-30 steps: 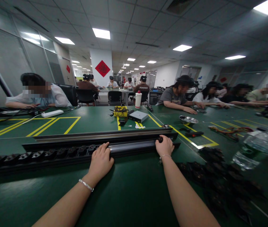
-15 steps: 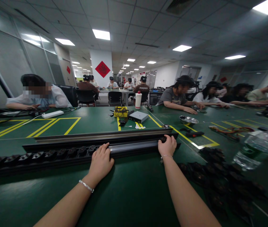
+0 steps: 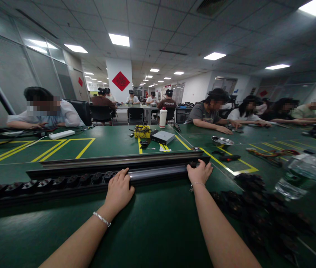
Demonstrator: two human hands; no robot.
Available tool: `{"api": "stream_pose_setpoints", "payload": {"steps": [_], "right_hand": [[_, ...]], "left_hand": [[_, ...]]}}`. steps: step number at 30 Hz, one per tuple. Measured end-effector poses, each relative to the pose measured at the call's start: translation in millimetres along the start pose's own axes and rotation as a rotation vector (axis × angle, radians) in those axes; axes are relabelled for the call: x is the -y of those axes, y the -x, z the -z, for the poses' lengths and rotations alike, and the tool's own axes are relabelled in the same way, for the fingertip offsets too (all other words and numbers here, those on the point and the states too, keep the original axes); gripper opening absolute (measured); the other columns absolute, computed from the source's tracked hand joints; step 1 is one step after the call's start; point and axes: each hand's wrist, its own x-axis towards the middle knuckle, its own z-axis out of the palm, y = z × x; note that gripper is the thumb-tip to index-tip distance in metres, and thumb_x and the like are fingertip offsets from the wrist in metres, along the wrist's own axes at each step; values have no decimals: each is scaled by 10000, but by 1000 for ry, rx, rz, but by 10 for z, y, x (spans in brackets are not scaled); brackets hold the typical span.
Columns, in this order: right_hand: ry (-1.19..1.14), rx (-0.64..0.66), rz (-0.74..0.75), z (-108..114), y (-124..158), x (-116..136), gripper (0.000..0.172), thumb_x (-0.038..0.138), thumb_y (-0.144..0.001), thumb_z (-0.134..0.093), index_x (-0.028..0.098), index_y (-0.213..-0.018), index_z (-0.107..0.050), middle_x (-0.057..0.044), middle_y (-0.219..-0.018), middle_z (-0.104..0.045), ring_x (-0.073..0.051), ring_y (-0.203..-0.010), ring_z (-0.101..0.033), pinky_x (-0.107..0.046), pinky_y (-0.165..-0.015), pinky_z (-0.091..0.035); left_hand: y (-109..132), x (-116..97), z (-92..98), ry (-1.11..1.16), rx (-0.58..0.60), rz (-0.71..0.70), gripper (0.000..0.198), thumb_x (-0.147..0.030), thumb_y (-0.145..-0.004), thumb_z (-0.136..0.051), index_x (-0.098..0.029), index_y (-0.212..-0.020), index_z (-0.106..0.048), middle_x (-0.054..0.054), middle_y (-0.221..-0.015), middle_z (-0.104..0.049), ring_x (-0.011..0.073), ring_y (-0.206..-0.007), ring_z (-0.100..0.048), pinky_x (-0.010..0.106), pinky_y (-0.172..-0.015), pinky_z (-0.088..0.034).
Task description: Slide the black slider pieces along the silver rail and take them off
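While the left hand (image 3: 119,185) lies on the rail (image 3: 91,189), fingers together, the right hand (image 3: 199,172), fingers parted, apparently adjusts 1 dark piece (image 3: 193,164) at the rail's right end, both grips unclear, next calling for steady support.

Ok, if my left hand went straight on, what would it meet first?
Your left hand, on the strip, would probably meet the rails just behind that strip first, though depth there is hard to judge.
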Motion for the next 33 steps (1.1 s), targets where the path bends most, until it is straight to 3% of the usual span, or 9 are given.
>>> {"api": "stream_pose_setpoints", "payload": {"steps": [4,8,13,18,25,33], "right_hand": [[14,58,-107,6,-51,-56,684,423,-613,-640,154,-1221,-478,-226,-1461,-174,-412,-1313,-173,-527,-1003,-241],[21,81,-113,19,-79,-76,713,451,-605,-641,183,-1242,-467,-207,-1475,-143,-418,-1321,-148,-541,-995,-250],[54,121,-92,36,-97,-74,678,464,-616,-629,222,-1233,-486,-156,-1470,-171,-414,-1321,-135,-540,-999,-229],[74,105,4,10,-145,-126,570,469,-624,-619,171,-1108,-572,-172,-1382,-299,-363,-1295,-194,-507,-1041,-158],[27,88,-54,18,-172,-172,485,469,-613,-609,235,-1038,-612,-110,-1325,-341,-368,-1233,-229,-478,-964,-292],[8,128,-112,98,-153,-111,409,435,-660,-588,285,-1039,-613,-71,-1336,-338,-366,-1229,-225,-496,-941,-332]], "left_hand": [[-2,-1,-5,-4,-7,-4,263,-223,-742,-449,-184,-949,-607,78,-1384,-452,260,-1261,-392,429,-997,-344],[-1,10,-14,5,2,4,260,-225,-740,-459,-191,-950,-610,76,-1390,-445,257,-1265,-387,433,-1004,-337],[4,26,-30,-13,-10,-8,259,-227,-749,-449,-187,-950,-607,81,-1392,-441,257,-1267,-386,431,-1005,-336],[8,16,-22,-6,-12,-9,264,-222,-748,-451,-184,-957,-606,92,-1387,-445,260,-1265,-389,436,-999,-343],[5,-4,1,1,-2,-4,267,-219,-745,-447,-184,-958,-605,86,-1393,-440,256,-1270,-384,433,-999,-342],[6,1,-9,-12,-9,-9,257,-224,-742,-440,-179,-937,-601,89,-1390,-443,262,-1267,-388,435,-988,-349]]}}
